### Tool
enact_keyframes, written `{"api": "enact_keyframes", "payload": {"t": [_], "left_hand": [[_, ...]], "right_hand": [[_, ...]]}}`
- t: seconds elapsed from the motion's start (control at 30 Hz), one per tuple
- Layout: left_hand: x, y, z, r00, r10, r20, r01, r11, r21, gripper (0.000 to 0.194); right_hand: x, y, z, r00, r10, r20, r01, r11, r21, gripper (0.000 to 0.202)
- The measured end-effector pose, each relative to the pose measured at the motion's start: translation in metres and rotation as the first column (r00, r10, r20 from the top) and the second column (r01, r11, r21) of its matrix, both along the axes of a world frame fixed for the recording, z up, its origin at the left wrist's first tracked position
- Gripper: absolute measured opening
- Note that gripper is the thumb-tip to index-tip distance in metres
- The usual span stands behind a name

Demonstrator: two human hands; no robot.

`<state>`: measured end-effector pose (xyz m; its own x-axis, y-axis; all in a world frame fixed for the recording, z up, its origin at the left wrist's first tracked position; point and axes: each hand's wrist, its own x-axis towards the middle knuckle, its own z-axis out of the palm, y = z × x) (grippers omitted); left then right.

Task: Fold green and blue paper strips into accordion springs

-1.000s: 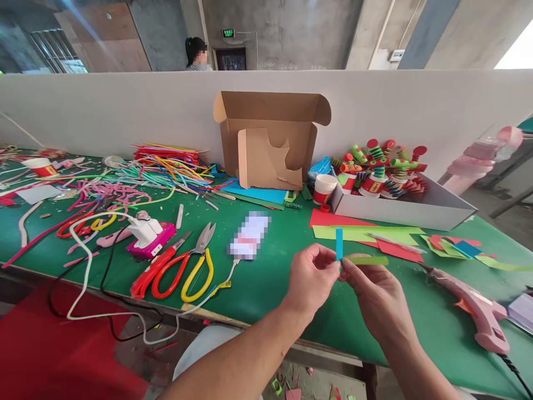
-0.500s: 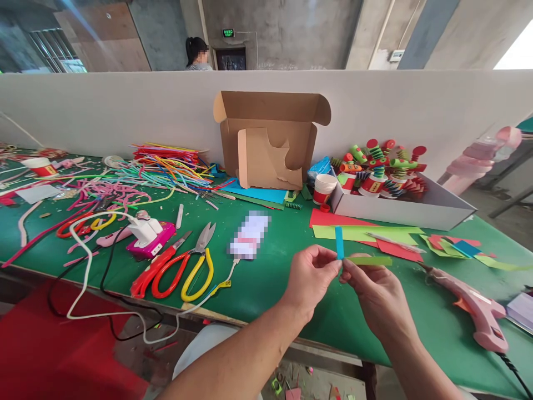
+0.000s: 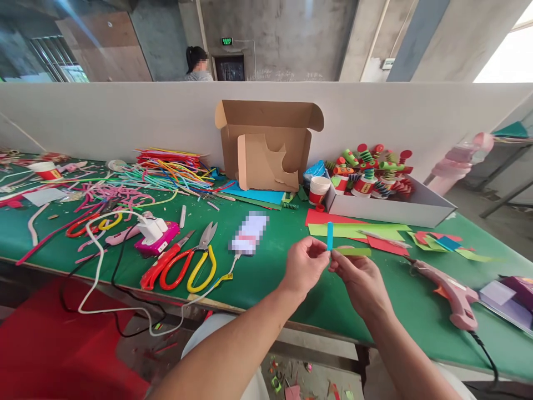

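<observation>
My left hand (image 3: pixel 306 262) pinches the lower end of a blue paper strip (image 3: pixel 330 236), which stands upright above the fingertips. Close beside it, my right hand (image 3: pixel 358 275) pinches a green paper strip (image 3: pixel 353 251) that points off to the right. The two strips meet at a corner between my fingertips; whether they are joined there is hidden by the fingers. Both hands hover over the front part of the green table (image 3: pixel 258 283). Beyond them lie red paper (image 3: pixel 387 245) and light-green paper strips (image 3: pixel 341 230).
A pink glue gun (image 3: pixel 447 286) lies at the right. On the left are orange-and-yellow scissors (image 3: pixel 204 244), a red-handled cutter (image 3: pixel 160 266) and a charger on a magenta block (image 3: pixel 160 244). A white box (image 3: pixel 387 210) of paper figures and a cardboard box (image 3: pixel 266 116) stand behind.
The view has shifted slightly, so the hands appear a little further left. The blue strip looks narrower, turned more edge-on. Both hands keep their pinch on the strips.
</observation>
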<state>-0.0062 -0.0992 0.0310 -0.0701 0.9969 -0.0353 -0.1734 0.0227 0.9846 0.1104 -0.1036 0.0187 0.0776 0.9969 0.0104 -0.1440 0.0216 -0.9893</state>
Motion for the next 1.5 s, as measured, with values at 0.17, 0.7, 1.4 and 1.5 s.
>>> {"api": "enact_keyframes", "payload": {"t": [0.17, 0.7, 1.4, 1.5], "left_hand": [[0.001, 0.004, -0.010, 0.998, 0.051, -0.040, -0.048, 0.996, 0.076, 0.009], [-0.002, 0.014, -0.021, 0.982, 0.112, 0.154, -0.122, 0.991, 0.061, 0.014], [-0.014, 0.012, -0.022, 0.967, -0.122, 0.224, 0.121, 0.992, 0.020, 0.036], [-0.013, 0.012, -0.023, 0.971, -0.120, 0.205, 0.116, 0.993, 0.033, 0.036]], "right_hand": [[-0.004, 0.001, -0.004, 1.000, -0.013, -0.028, 0.013, 1.000, 0.027, 0.035], [-0.006, 0.005, -0.007, 0.982, -0.011, -0.190, 0.015, 1.000, 0.019, 0.031], [-0.003, 0.015, -0.032, 0.857, 0.055, -0.513, -0.144, 0.980, -0.135, 0.029], [-0.004, 0.014, -0.030, 0.853, 0.046, -0.520, -0.143, 0.979, -0.148, 0.029]]}}
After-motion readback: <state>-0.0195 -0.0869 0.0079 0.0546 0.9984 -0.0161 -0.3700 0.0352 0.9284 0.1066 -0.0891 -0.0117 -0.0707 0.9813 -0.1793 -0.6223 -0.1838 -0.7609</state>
